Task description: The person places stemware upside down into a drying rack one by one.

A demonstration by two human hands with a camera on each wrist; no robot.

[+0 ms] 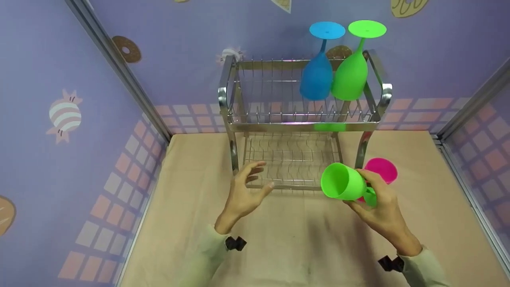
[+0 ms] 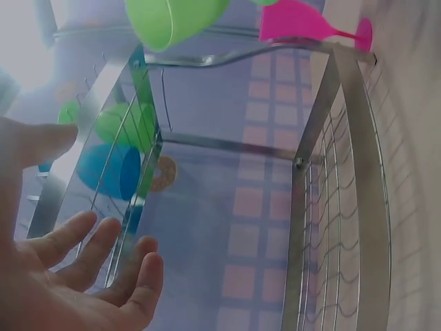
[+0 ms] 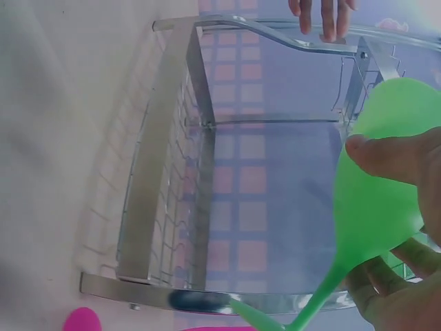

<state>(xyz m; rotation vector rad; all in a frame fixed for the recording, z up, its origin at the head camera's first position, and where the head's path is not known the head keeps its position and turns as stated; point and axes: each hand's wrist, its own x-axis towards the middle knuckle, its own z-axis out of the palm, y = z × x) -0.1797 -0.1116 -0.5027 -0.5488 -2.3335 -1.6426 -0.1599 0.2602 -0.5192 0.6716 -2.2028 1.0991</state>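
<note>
Left hand (image 2: 52,283), rack (image 2: 365,193), green cup (image 2: 193,17), pink goblet (image 2: 293,22)

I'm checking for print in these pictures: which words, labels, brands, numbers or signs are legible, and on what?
None: no readable text in any view. The held bright-green stemmed goblet, the upturned blue stemmed goblet and upturned green stemmed goblet on the two-tier silver metal rack show none; the purple wall shows only pictures and checks.

The left sleeve (image 1: 205,255) and right sleeve (image 1: 425,269) are pale greenish, each with a black, bow-shaped piece (image 1: 231,243) at its end.
</note>
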